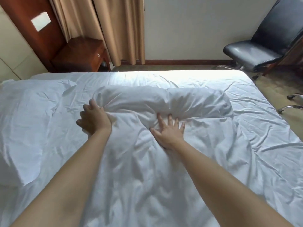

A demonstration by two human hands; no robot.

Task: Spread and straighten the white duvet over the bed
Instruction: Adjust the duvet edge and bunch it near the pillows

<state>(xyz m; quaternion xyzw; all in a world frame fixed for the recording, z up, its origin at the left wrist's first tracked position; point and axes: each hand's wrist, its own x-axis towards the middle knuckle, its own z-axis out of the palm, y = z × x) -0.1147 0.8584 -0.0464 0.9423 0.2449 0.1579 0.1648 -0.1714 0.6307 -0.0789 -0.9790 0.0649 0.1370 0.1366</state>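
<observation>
Left hand (92, 117) grips the duvet (147, 161) beside its bunched ridge (164, 102); right hand (168, 130) presses flat, fingers spread, anchoring cloth for smoothing.

Support: bed (188, 74), reaching to the far and right edges.
On it: rumpled white duvet (139, 169), bunched into a roll at centre; pillow (29, 112) at left.
</observation>
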